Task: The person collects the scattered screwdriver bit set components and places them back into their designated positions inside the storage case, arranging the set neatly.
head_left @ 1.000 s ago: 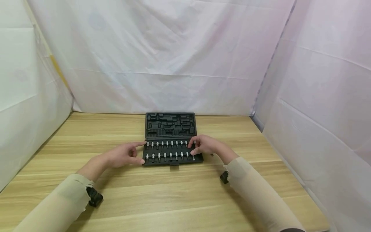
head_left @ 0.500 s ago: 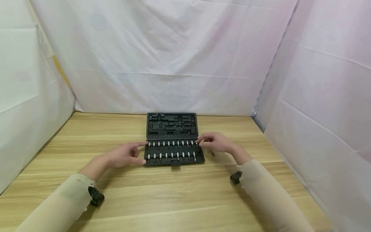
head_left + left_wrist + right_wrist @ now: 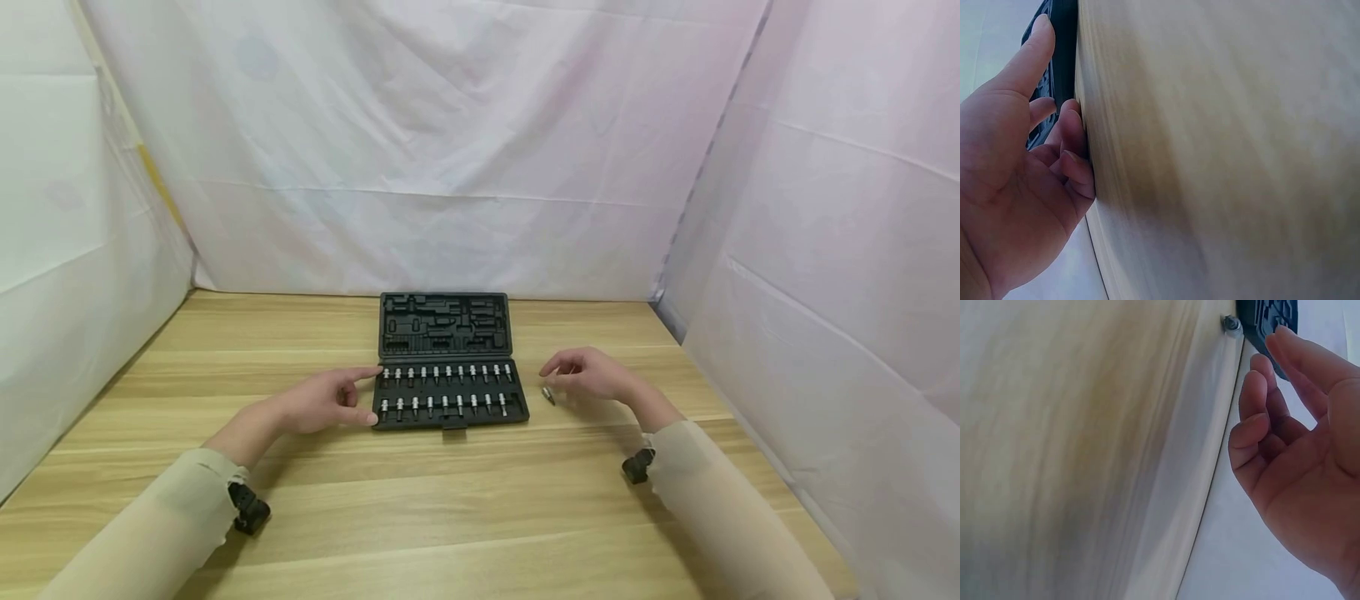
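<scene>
A black bit socket case lies open on the table, with two rows of silver bit sockets in its near half. My left hand rests against the case's left edge, index finger at the back and thumb at the front corner. In the left wrist view the left hand has its thumb straight on the case, other fingers bent. Beside the case, a single bit socket lies on the wood. My right hand hovers by it, fingers loosely bent, holding nothing; the right wrist view shows this bit socket past the fingertips.
The case's raised lid has moulded recesses and stands toward the back. A wooden table spreads around it. White sheeting hangs behind and at both sides.
My right hand has moved right, from the lower row to the upper row's right end, then off the case to the loose bit socket. The left hand stays at the case's left edge.
</scene>
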A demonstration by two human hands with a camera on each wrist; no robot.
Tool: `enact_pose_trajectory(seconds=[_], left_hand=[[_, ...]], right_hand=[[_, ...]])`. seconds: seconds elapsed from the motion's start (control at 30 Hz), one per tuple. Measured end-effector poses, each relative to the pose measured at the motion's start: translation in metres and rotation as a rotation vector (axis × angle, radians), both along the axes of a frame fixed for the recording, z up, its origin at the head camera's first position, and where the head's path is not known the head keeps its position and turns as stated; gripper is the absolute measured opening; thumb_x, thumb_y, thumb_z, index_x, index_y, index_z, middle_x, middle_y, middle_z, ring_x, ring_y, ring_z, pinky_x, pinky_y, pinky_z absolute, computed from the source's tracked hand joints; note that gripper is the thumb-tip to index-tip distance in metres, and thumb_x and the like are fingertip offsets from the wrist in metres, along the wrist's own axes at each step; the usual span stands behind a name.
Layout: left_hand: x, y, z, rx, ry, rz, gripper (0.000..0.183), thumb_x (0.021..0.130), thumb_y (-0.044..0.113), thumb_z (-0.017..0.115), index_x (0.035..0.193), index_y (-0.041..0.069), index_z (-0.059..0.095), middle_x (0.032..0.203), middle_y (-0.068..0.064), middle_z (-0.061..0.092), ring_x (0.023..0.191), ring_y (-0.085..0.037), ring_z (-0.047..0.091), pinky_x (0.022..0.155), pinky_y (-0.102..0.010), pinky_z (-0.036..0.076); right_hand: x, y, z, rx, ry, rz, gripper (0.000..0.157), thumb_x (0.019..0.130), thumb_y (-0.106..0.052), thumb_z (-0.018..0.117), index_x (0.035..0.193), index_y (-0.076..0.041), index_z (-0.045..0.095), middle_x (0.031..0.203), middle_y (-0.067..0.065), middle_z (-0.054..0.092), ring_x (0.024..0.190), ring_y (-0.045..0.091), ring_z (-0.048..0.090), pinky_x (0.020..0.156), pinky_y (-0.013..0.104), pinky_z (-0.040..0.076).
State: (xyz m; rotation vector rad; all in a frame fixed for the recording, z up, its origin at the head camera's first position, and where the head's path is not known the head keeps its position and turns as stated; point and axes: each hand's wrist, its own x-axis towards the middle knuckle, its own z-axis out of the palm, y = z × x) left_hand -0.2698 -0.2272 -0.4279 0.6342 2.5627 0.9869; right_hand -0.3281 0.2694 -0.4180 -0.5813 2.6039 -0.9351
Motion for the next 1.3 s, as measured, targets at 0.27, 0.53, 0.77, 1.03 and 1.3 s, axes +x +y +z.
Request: enact_pose_trajectory(seconds=[0.27, 0.53, 0.77, 1.03, 1.3], left_hand=[[0.001, 0.0004, 0.0008, -0.005, -0.001, 0.004, 0.095, 0.096, 0.042, 0.085, 0.172, 0.011, 0.037, 0.098, -0.005, 0.063, 0.087, -0.02, 0.055, 0.071, -0.029, 0.049], [0.0003, -0.0004, 0.0001, 0.001, 0.002, -0.002, 0.094, 0.097, 0.041, 0.085, 0.172, 0.01, 0.036, 0.098, -0.005, 0.063, 0.087, -0.02, 0.055, 0.071, -0.028, 0.05], [0.0005, -0.0001, 0.0006, 0.0, -0.006, 0.003, 0.095, 0.097, 0.041, 0.085, 0.172, 0.011, 0.036, 0.099, -0.005, 0.063, 0.088, -0.02, 0.056, 0.073, -0.029, 0.05], [0.0005, 0.0004, 0.0003, 0.002, -0.02, 0.01, 0.095, 0.097, 0.041, 0.085, 0.172, 0.012, 0.036, 0.099, -0.006, 0.062, 0.088, -0.02, 0.054, 0.072, -0.03, 0.049], [0.0004, 0.0003, 0.0006, -0.004, -0.016, 0.01, 0.095, 0.097, 0.042, 0.085, 0.172, 0.012, 0.036, 0.099, -0.005, 0.062, 0.088, -0.02, 0.055, 0.073, -0.03, 0.049]], right_hand=[[0.0029, 0.0035, -0.0007, 0.07, -0.062, 0.002, 0.025, 0.103, -0.029, 0.079, 0.127, -0.021, 0.08, 0.112, 0.004, 0.074, 0.098, 0.02, 0.063, 0.087, 0.036, 0.051], [0.0024, 0.0008, -0.0037, 0.082, -0.052, 0.003, 0.024, 0.1, -0.026, 0.083, 0.124, -0.023, 0.081, 0.112, 0.002, 0.075, 0.1, 0.02, 0.061, 0.089, 0.036, 0.05], [0.0022, -0.0024, -0.006, 0.041, -0.059, 0.018, 0.017, 0.097, -0.02, 0.085, 0.114, -0.017, 0.08, 0.102, 0.001, 0.073, 0.094, 0.019, 0.061, 0.085, 0.036, 0.05], [0.0029, -0.0021, -0.0078, 0.007, -0.063, 0.034, 0.017, 0.097, -0.015, 0.085, 0.11, -0.013, 0.076, 0.1, 0.003, 0.072, 0.09, 0.018, 0.061, 0.081, 0.032, 0.05], [0.0029, -0.002, -0.0054, -0.03, -0.081, 0.018, 0.02, 0.1, -0.008, 0.075, 0.119, -0.006, 0.071, 0.105, 0.009, 0.071, 0.09, 0.018, 0.064, 0.078, 0.034, 0.057]])
